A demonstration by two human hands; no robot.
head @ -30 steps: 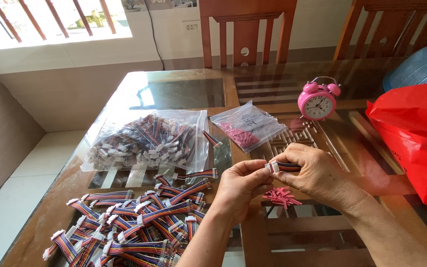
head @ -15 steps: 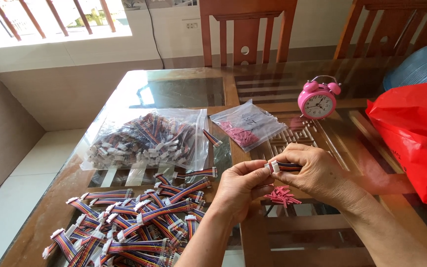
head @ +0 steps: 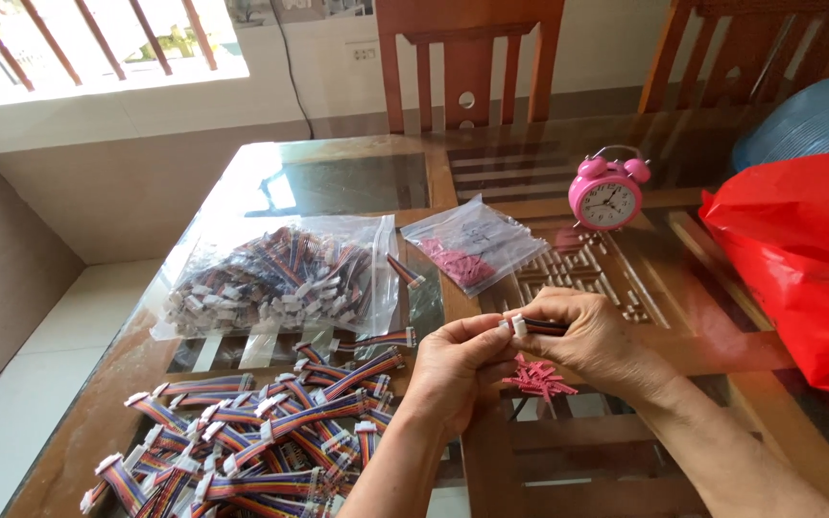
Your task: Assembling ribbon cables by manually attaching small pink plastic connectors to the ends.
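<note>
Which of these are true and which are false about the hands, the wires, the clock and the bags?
1. Both hands, left hand and right hand, hold one small wire connector between them. True.
2. The alarm clock is blue. False: it is pink.
3. A loose pile of striped wires lies on the glass table by the left hand. True.
4. The red bag lies beside the left hand. False: it lies on the right-hand side.
5. The small clear bag holds pink bits. True.
</note>
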